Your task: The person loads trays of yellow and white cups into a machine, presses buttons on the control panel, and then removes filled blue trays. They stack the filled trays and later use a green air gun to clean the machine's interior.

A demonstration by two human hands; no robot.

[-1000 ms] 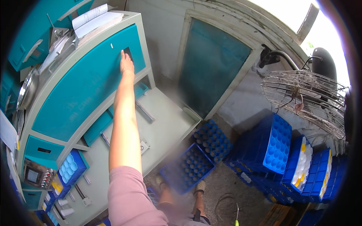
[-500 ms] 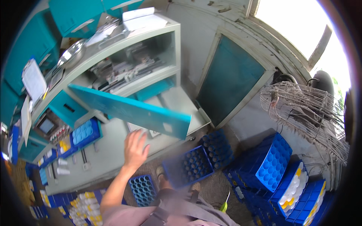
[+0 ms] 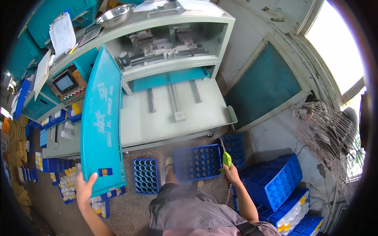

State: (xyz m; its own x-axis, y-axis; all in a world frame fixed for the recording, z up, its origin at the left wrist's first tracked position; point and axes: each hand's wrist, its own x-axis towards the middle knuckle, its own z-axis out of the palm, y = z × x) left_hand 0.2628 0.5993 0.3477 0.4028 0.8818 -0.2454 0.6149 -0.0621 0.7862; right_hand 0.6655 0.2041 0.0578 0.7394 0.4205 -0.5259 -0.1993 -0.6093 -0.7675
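Observation:
My left hand point(image 3: 84, 190) grips the free edge of a teal cabinet door point(image 3: 103, 153), thumb on its face beside a small recessed handle. The door is swung wide to the left of the machine cabinet point(image 3: 177, 70). In my right hand point(image 3: 232, 174), low at the right, is a green air blow gun point(image 3: 226, 159) with a thin nozzle pointing up and away. Behind the door's opening, metal mechanisms point(image 3: 155, 47) show in the cabinet. Below them a pale worktop point(image 3: 157, 128) carries metal rails point(image 3: 173, 96).
Blue crates with round cups point(image 3: 145, 176) stand on the floor before the machine; another crate point(image 3: 199, 161) is partly blurred. Stacked crates point(image 3: 283, 183) and a wire-caged fan point(image 3: 321, 137) stand at right. A control panel point(image 3: 67, 84) is at left; a steel bowl point(image 3: 115, 15) sits on top.
The door has swung from across the worktop to the left, with my left hand now on its edge. My right hand has come into view holding the blow gun, raised from lower down.

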